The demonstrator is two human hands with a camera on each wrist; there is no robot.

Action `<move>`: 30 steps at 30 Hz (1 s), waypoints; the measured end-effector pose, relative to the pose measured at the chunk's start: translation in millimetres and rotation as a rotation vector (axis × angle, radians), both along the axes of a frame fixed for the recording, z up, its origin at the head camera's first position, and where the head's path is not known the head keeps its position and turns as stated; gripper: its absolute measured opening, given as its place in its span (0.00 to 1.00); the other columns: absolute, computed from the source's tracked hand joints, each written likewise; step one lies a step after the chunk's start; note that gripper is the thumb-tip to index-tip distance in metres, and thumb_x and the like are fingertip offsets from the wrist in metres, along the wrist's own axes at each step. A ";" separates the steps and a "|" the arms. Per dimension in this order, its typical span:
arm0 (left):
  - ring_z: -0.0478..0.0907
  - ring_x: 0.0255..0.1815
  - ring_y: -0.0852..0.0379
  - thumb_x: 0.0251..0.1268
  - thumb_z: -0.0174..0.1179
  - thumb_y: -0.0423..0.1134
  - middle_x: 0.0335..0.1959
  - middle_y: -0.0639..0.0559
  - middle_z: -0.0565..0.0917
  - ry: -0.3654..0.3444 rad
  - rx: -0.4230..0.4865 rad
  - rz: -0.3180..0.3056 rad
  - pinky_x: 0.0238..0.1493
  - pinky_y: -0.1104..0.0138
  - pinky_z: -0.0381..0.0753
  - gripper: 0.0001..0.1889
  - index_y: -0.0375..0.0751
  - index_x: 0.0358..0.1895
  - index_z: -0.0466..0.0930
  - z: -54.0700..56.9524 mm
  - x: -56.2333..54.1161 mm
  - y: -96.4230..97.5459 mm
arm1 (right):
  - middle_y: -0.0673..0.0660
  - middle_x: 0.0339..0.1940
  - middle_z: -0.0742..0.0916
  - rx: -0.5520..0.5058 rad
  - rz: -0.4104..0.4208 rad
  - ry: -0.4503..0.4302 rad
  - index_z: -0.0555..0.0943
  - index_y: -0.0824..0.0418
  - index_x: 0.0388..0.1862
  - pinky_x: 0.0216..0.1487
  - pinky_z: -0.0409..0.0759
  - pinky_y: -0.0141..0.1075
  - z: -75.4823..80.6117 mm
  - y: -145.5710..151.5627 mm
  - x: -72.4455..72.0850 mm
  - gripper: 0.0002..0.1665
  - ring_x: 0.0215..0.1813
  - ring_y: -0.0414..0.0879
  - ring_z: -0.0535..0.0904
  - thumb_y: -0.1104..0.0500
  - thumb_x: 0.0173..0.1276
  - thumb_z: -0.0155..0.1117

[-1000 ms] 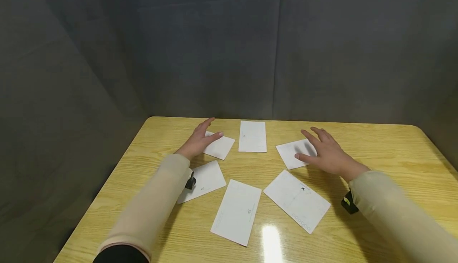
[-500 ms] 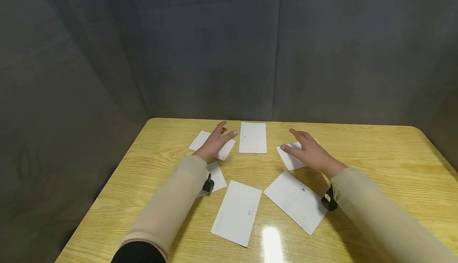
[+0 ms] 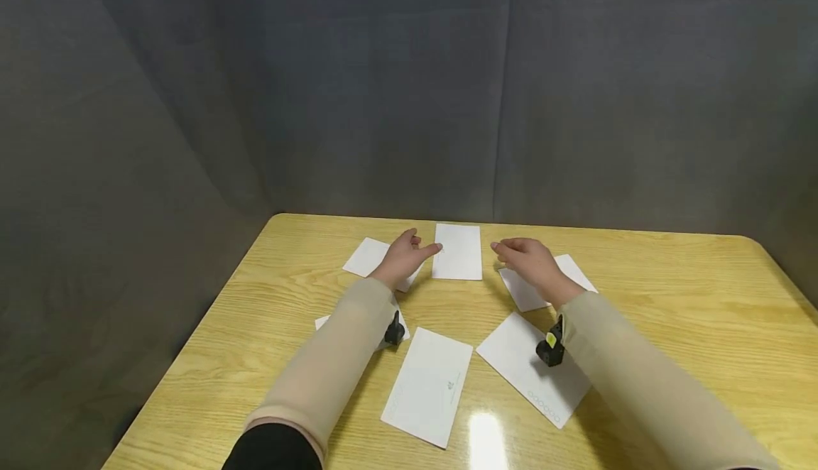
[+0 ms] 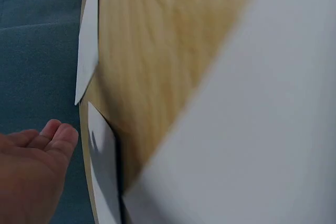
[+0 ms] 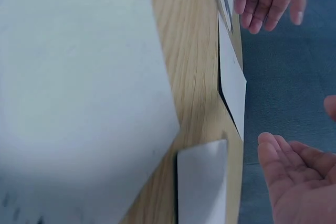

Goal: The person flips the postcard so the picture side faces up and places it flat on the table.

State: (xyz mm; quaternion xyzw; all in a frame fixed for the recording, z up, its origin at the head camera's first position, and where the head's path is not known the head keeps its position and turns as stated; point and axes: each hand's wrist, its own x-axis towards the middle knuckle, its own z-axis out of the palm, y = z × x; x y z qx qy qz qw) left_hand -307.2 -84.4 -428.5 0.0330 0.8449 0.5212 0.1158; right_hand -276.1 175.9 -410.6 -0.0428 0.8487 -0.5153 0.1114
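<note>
Dark curtain hangs down the left side and behind the wood-grained table. Across the table's left part reaches a beige sleeve with a black cuff at its near end. It lies in front of the near-left card, leaving only corners and an edge in sight; a small black device at the wrist covers a bit more. Beyond it, the far-left card lies flat, partly hidden by the left hand, which is raised above the cards, fingers loosely extended, thumb apart, holding nothing.

Next comes the near-middle card, fully in view, with small faint print on its right side. Farther back, close to the table's far edge, the far-middle card lies between the two hands, the left thumb just overlapping its side. A bright reflection shines on the wood to the right of the near-middle card.

The near-right card, with a row of little circles, is partly covered by another wrist device and its shadow. Above, the right hand, relaxed and without anything in it, crosses the far-right card. Farthest right, the other sleeve stretches over bare wood.
</note>
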 end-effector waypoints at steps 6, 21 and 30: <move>0.67 0.74 0.41 0.76 0.62 0.45 0.73 0.37 0.69 0.009 -0.026 0.044 0.71 0.53 0.69 0.40 0.32 0.81 0.53 2.6 -6.9 14.9 | 0.75 0.69 0.75 -0.089 -0.040 -0.008 0.63 0.79 0.75 0.70 0.73 0.48 -9.2 -3.8 -10.1 0.37 0.68 0.64 0.74 0.50 0.83 0.53; 0.75 0.63 0.44 0.71 0.61 0.35 0.64 0.36 0.76 0.012 -0.129 0.088 0.63 0.57 0.76 0.25 0.25 0.66 0.70 10.9 -11.5 42.5 | 0.64 0.45 0.86 0.006 -0.121 -0.049 0.74 0.80 0.64 0.45 0.83 0.35 -8.1 -19.0 -27.2 0.27 0.39 0.42 0.81 0.57 0.80 0.56; 0.71 0.46 0.47 0.68 0.63 0.34 0.53 0.37 0.76 -0.021 -0.170 0.110 0.51 0.57 0.77 0.21 0.24 0.58 0.72 11.4 -11.2 49.6 | 0.67 0.50 0.87 0.084 -0.141 -0.056 0.77 0.78 0.62 0.42 0.80 0.33 -8.3 -23.9 -35.5 0.22 0.42 0.44 0.83 0.61 0.80 0.53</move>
